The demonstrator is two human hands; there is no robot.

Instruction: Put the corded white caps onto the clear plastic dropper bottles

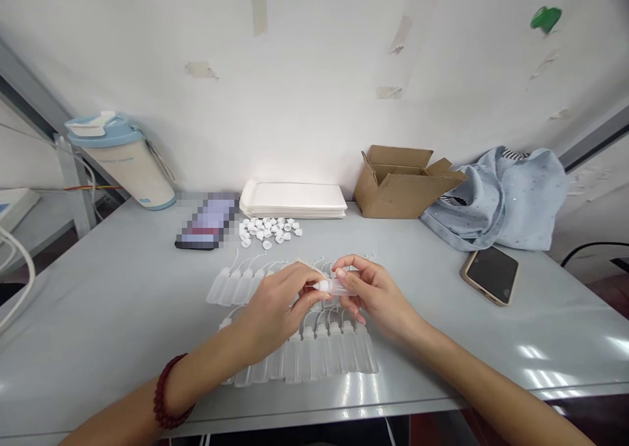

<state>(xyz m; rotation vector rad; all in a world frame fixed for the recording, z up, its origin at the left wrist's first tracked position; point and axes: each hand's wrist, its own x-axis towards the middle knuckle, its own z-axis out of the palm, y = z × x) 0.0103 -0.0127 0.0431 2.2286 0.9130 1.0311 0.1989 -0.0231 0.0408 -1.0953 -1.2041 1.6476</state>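
Observation:
Both hands meet above the middle of the grey table (113, 302). My right hand (376, 292) grips a small clear plastic bottle (343, 287) lying sideways between its fingers. My left hand (278, 308) pinches a small white cap (324, 286) at the bottle's end. Under the hands lie two rows of several clear bottles with thin needle tips (236, 286), one row farther back and one nearer (339, 351). A heap of loose white caps (268, 230) sits behind them.
At the back stand a stack of white trays (293, 200), an open cardboard box (400, 183), a light blue cloth bag (506, 197) and a blue-lidded jug (125, 161). One phone (491, 274) lies to the right, and a blurred dark object (206, 222) lies at back left.

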